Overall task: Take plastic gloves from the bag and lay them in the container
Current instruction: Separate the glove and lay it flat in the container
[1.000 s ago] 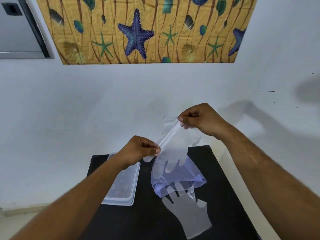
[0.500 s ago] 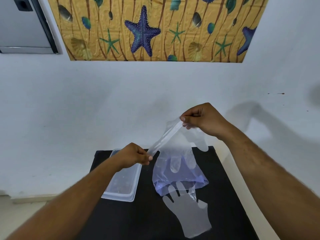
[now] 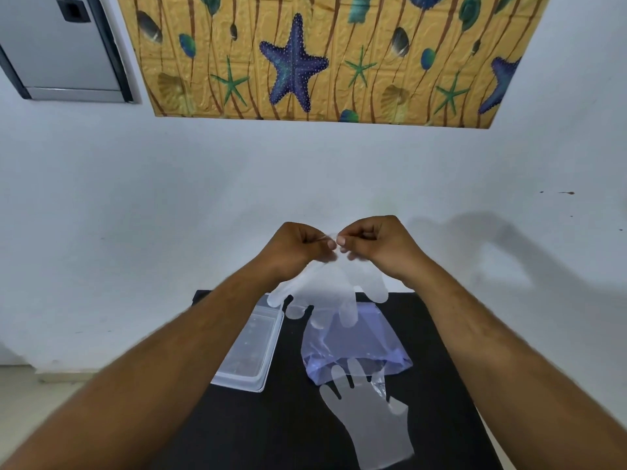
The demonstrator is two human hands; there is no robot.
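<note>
My left hand (image 3: 298,247) and my right hand (image 3: 380,244) are raised above the black table, thumbs nearly touching, both pinching the cuff of a clear plastic glove (image 3: 330,293). Its fingers hang down over the far part of the table. Below it lies the bluish plastic bag (image 3: 356,347), mouth toward me. A second clear glove (image 3: 369,422) lies flat on the table in front of the bag, fingers pointing at the bag. The clear rectangular container (image 3: 252,347) sits left of the bag, partly under my left forearm.
The black table (image 3: 271,429) is small, with its edges close to the bag and container. A white wall rises right behind it, with a yellow sea-themed panel (image 3: 305,56) and a grey cabinet (image 3: 64,45) higher up.
My left hand has risen and moved right until it meets my right hand. The glove, stretched slantwise between them before, now hangs down from both hands together.
</note>
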